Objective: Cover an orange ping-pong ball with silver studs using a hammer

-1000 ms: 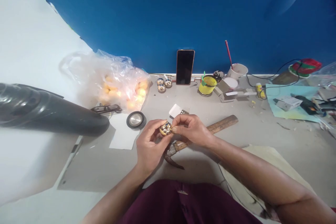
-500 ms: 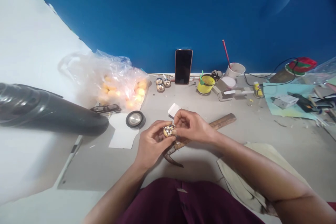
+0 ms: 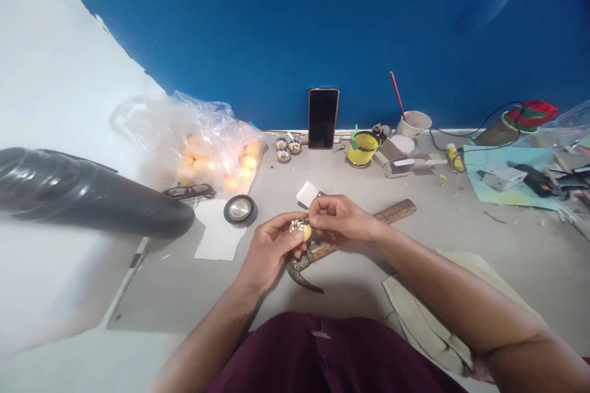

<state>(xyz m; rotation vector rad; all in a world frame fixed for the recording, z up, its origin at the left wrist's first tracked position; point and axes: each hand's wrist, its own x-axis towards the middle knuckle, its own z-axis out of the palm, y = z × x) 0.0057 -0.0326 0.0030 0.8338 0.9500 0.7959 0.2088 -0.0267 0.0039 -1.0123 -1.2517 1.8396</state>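
Observation:
My left hand (image 3: 270,252) is closed round a small yellow ball (image 3: 302,229) studded with shiny bits, held above the grey floor. My right hand (image 3: 343,220) pinches at the ball's top right side with thumb and fingertips; what the pinch holds is too small to make out. Under both hands lies a claw hammer (image 3: 343,239) with a wooden handle, its head near my left wrist.
A plastic bag of yellow balls (image 3: 207,150) sits at the left, with spectacles (image 3: 190,191) and a round tape roll (image 3: 239,209) near it. Three finished balls (image 3: 286,148), a phone (image 3: 323,118), a yellow cup (image 3: 364,148) and a white cup (image 3: 415,124) line the blue wall. A dark pipe (image 3: 87,193) lies left.
The ball has turned in my left hand, showing more plain yellow. My right fingers moved slightly down onto it. Both hands stay over the hammer.

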